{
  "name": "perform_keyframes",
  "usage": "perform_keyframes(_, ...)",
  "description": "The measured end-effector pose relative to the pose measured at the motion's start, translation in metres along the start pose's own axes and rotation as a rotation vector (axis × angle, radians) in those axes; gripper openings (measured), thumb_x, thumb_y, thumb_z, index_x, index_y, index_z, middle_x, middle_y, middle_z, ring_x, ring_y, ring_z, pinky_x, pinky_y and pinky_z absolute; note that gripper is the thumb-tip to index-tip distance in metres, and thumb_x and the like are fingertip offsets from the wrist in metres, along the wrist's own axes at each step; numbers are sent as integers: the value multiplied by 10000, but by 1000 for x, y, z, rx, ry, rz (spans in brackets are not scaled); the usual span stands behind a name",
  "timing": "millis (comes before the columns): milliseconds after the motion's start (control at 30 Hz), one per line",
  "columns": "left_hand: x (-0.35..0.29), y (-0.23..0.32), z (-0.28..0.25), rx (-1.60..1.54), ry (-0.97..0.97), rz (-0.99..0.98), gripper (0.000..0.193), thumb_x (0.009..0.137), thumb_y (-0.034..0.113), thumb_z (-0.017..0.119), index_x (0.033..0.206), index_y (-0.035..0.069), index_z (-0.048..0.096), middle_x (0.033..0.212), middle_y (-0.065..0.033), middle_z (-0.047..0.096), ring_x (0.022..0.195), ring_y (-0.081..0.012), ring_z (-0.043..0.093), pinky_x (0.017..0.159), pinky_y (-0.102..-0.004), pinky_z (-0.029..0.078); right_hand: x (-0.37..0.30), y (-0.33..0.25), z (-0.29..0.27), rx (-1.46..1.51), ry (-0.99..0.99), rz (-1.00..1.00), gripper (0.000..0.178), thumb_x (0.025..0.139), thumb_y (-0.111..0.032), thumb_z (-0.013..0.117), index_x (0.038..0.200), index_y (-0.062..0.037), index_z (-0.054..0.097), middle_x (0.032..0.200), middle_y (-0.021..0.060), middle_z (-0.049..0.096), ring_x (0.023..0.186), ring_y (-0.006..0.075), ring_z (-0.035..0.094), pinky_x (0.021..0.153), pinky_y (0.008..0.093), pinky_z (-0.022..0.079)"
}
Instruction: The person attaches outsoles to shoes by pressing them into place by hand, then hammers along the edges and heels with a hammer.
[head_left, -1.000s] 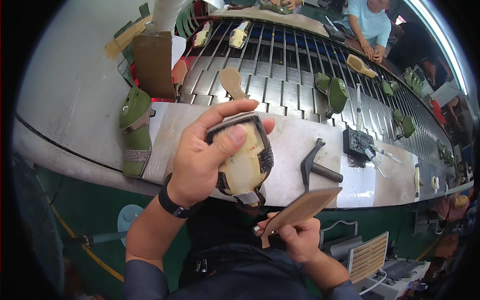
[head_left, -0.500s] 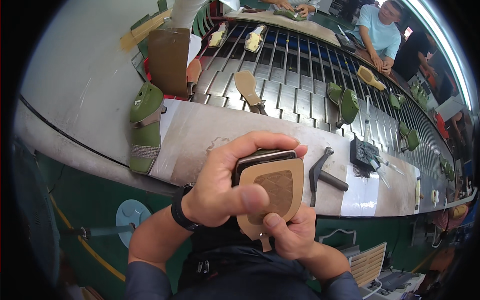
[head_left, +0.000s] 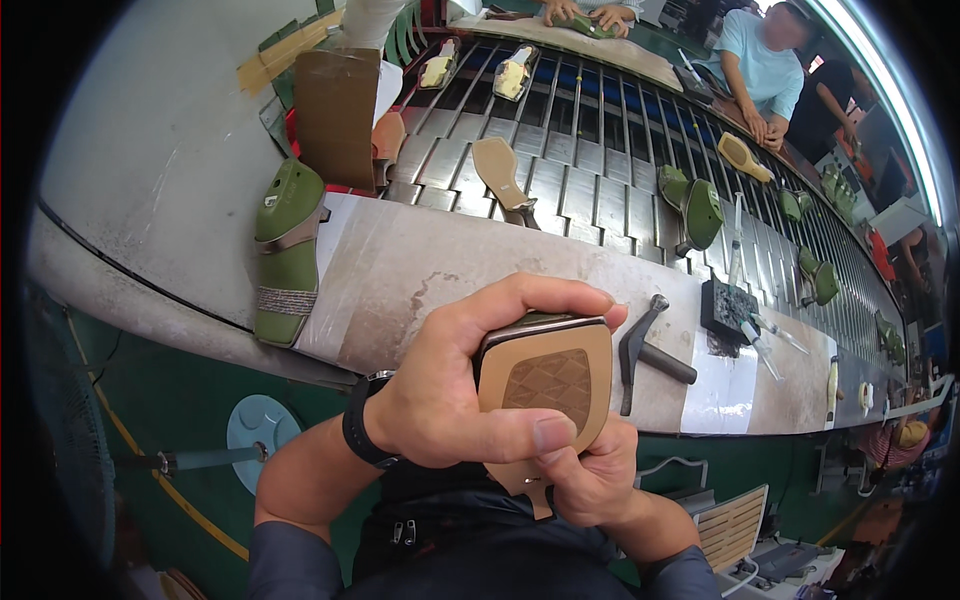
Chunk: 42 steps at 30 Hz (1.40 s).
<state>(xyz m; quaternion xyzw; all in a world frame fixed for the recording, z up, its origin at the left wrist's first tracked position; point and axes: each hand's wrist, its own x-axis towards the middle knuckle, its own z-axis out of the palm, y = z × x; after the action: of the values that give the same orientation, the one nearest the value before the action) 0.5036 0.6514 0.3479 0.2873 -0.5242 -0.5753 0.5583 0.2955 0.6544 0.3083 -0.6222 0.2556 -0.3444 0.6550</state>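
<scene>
Head view: left of the hammer (head_left: 668, 362), left hand (head_left: 430, 400) clasps tan sole (head_left: 550, 385) against shoe (head_left: 540, 324), right hand (head_left: 600, 475) holds the sole's narrow end; apparently aligning, next needing even pressure.

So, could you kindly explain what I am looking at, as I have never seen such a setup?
These are a person's own bare hands, seen from above by a fisheye camera worn on the head, which makes straight edges bend. The left hand holds a tan sole over a mostly hidden shoe piece, thumb across the sole; the right hand grips its narrow end. On the bench lie a hammer, a dark block with syringes by it, and a green shoe at left. Beyond is a slatted metal surface.
</scene>
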Motion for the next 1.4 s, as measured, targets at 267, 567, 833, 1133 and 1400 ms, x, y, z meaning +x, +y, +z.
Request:
perform_keyframes(267, 0, 15, 9, -132, 126, -130, 595, 924, 230, 728, 1419, -50, 555, 1455, -299, 617, 1388, -341, 601, 1163, -454, 489, 4, 0, 6, -17, 37, -112, 197, 1047, -155, 694, 1054, 17, 791, 818, 75, 789, 682, 112, 712, 611, 284, 554)
perform_keyframes(567, -3, 6, 5, -92, -5, -69, 826, 850, 96, 781, 1565, -24, 384, 1622, -287, 452, 1511, -316, 464, 1222, -443, 417, 0, -2, -2, 176, 18, 16, 338, 1085, -268, 649, 1120, 55, 742, 920, 117, 780, 795, 166, 738, 677, 302, 590)
perform_keyframes(833, 1, 1, 7, -103, -35, -20, 759, 1000, 315, 682, 1586, -47, 364, 1649, -285, 415, 1495, -312, 479, 1233, -432, 390, 0, -5, -6, 323, 12, 74, 314, 1101, -217, 630, 1205, 62, 730, 1073, 115, 786, 952, 150, 728, 793, 293, 587)
perform_keyframes(1133, 31, -14, -16, -222, -72, -6, 654, 1168, 434, 359, 1572, -78, 414, 1602, -258, 487, 1468, -297, 513, 1224, -439, 410, 23, -15, -19, 189, 44, 142, 533, 1091, -406, 602, 1207, 111, 659, 933, 251, 768, 668, 262, 766, 590, 353, 654)
perform_keyframes(1400, 50, -22, -22, -305, -30, 17, 669, 1163, 481, 373, 1583, -36, 435, 1463, -151, 626, 1346, -192, 608, 1150, -362, 483, 38, -14, -31, 269, 33, 76, 398, 1108, -311, 607, 1174, 73, 690, 945, 176, 775, 756, 230, 774, 657, 346, 651)
